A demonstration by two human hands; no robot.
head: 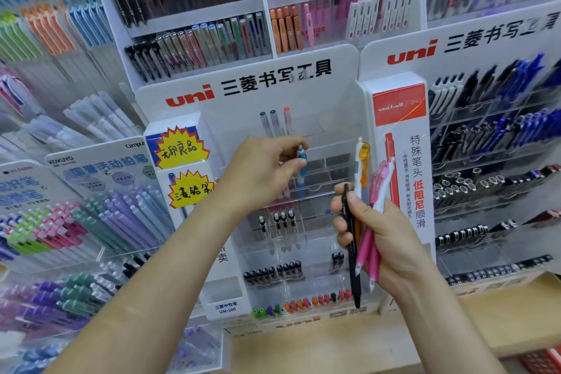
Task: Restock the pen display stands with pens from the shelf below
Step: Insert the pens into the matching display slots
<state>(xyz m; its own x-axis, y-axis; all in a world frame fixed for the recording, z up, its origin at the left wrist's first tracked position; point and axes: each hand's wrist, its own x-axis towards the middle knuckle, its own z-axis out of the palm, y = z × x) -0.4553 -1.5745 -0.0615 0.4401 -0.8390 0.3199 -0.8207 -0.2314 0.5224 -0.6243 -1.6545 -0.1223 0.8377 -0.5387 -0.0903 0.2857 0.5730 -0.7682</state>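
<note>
One-by-one: pinching blue pen (302, 165) upright in left hand (258, 176) fingertips before uni stand (243, 100) mid-tiers, likely for slotting; clamping spare pens (364, 247) in curled right hand (388, 234), by stand's right edge.

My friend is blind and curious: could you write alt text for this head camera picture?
A person's left hand pinches a blue pen in front of a clear uni pen display stand, while the right hand grips a bunch of pens, black, orange and pink. Shelves packed with colourful pens surround the stand.
</note>
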